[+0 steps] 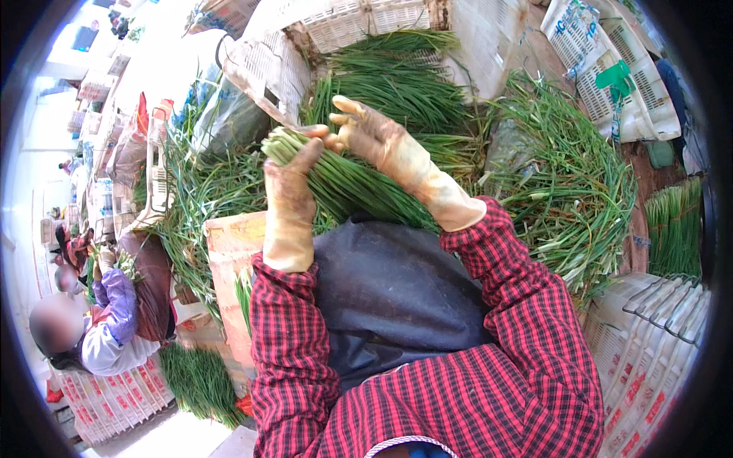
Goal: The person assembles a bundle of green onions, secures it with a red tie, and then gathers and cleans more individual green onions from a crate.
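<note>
My left hand (290, 195), in a stained cream rubber glove, is wrapped round a bunch of garlic chives (359, 185). The pale cut ends show above its fingers, and the green leaves slant down to the right across my dark apron (397, 275). Just right of those ends is my right hand (374, 137), gloved the same way. Its fingers are apart, the lower ones close to the left thumb, and I see nothing held in them. A pile of chives (405, 84) lies in a white crate beyond both hands.
Loose leaves and trimmings heap up at right (565, 206) and left. White crates (641, 84) stand at far right, with stacked crates (649, 343) at near right. Tied green bundles (672, 229) stand at the right edge. Another person (114, 313) sits at left, holding greens.
</note>
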{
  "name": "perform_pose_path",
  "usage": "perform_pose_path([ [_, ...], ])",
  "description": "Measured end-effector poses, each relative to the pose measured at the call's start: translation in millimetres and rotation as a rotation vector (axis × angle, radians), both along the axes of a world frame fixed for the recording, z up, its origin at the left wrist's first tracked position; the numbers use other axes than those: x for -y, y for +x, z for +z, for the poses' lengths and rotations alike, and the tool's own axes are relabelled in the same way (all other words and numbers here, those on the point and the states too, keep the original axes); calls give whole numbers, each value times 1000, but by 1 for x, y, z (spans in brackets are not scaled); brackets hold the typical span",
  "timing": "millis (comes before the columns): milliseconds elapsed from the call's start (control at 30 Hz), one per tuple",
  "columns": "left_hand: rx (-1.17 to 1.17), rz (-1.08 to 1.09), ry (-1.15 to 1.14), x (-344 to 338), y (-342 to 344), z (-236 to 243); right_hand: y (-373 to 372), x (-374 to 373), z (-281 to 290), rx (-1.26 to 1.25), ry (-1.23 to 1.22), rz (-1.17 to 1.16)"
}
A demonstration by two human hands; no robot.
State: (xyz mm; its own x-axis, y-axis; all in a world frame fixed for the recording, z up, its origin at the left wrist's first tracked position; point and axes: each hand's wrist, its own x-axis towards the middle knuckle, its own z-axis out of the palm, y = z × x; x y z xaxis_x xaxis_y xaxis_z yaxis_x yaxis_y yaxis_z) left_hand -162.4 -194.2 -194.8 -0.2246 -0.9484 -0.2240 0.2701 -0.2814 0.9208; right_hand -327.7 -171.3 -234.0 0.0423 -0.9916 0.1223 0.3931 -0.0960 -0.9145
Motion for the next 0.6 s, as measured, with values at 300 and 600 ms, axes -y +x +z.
perform_pose_path([
  [300,-212,262,5,6,10,-6,-127,-28,-145,-900,275,29],
  [600,-319,452,-19,33,71,-24,-209,-48,-252,-453,902,-90],
])
